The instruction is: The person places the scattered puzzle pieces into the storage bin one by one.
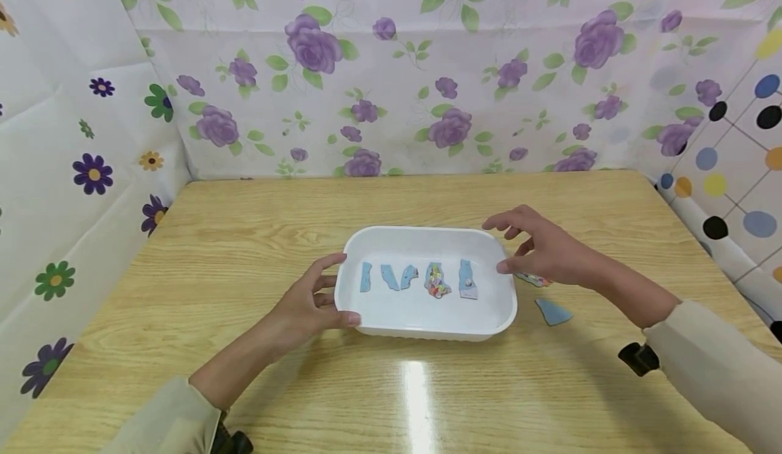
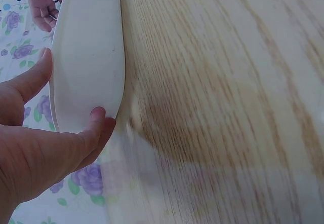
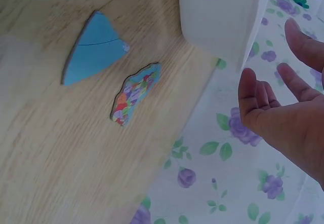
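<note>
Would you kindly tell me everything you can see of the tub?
The tub is white, open-topped and looks like plastic, a rounded rectangle with a thin rim. It is upright, long sides running left to right; whether its base rests on the table is unclear. Five partly blue pieces lie on its floor. The left hand grips its left end; the right hand is at the other, contact unclear.

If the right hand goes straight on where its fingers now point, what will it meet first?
Most likely the right end of the white tub; the right hand may pass above its rim, as depth is unclear.
</note>
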A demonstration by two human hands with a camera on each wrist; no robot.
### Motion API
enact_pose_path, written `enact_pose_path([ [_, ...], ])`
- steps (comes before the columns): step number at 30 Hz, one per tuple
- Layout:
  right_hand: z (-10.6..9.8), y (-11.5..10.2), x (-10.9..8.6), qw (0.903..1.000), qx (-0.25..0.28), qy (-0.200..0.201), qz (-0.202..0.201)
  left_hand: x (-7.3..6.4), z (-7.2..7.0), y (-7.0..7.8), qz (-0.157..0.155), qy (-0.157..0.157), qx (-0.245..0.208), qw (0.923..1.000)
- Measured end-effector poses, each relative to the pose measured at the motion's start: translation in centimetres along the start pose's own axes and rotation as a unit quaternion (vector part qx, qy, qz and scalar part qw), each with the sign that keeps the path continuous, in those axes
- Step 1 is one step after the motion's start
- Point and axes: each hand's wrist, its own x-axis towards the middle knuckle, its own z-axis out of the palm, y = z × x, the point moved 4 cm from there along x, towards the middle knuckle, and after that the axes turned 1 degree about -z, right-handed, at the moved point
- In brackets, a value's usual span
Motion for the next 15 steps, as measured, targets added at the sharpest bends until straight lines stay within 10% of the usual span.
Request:
enact_pose_path([
  [15, -1.5, 2.0, -2.4, 0.9995, -0.021, 0.022, 0.01, -0.1, 0.1, 0.2, -0.002, 0.002, 0.006, 1.0],
])
